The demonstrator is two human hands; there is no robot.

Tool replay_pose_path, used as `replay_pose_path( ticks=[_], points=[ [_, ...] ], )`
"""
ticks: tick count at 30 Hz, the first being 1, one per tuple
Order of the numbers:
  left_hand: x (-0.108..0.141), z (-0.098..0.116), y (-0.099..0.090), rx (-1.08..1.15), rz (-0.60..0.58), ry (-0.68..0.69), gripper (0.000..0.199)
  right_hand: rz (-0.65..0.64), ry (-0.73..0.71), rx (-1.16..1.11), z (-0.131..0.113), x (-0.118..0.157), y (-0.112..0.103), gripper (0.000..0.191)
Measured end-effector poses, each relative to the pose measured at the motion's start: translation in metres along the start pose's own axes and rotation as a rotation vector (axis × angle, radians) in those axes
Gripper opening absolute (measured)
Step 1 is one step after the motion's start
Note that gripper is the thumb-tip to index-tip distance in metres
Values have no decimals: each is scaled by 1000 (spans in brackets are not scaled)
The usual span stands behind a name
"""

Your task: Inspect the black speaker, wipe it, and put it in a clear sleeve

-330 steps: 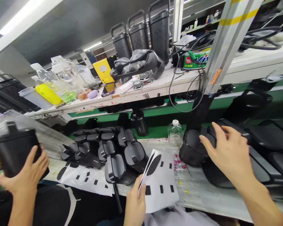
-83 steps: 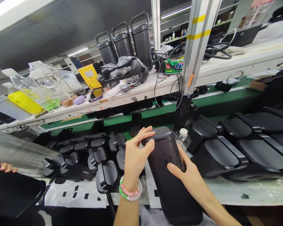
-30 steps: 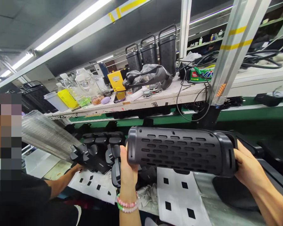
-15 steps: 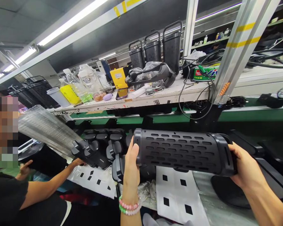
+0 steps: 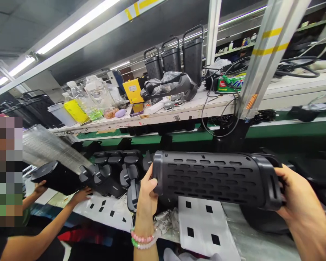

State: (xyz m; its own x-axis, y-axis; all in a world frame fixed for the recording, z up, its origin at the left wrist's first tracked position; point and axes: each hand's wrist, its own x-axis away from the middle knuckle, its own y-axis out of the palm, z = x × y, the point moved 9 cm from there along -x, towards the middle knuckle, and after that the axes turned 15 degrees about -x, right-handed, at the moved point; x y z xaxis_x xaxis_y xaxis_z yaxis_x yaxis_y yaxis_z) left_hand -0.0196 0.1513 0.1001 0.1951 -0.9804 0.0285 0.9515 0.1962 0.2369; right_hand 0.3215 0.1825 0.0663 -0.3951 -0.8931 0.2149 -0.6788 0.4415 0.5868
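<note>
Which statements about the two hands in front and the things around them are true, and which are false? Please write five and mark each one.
1. The left hand and the right hand both hold the black slotted housing. True.
2. The black slotted housing is held upright. False: it is held lengthwise, roughly level.
3. Bead bracelets circle the left wrist. True.
4. The right hand wears the bead bracelets. False: they are only on the left wrist.
5. Three black casings with raised handles stand on the shelf. True.
</note>
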Motion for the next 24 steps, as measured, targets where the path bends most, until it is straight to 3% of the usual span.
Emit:
replay_pose_path(
  ticks=[2,5,8,11,15,17,20,24],
  points=[
    [-3,-8,-5,61,34,-81,37,27,64,-73,3,5,2,34],
    [-8,-16,-8,126,113,-169,19,-105,89,-122,4,9,16,25],
    [-10,-25,-9,161,226,-259,27,-204,74,-126,7,9,20,19],
    [-12,-33,-8,144,275,-322,37,-227,71,-130,12,9,17,25],
    [-7,-41,-18,84,327,-334,28,-258,91,-129,13,9,18,31],
    [0,-44,-25,35,309,-309,34,-264,105,-101,10,11,16,37],
    [15,-45,-33,-25,192,-215,48,-269,158,0,13,16,5,48],
    [33,-53,-50,-43,149,-218,38,-227,201,295,48,13,-37,55]
  ],
)
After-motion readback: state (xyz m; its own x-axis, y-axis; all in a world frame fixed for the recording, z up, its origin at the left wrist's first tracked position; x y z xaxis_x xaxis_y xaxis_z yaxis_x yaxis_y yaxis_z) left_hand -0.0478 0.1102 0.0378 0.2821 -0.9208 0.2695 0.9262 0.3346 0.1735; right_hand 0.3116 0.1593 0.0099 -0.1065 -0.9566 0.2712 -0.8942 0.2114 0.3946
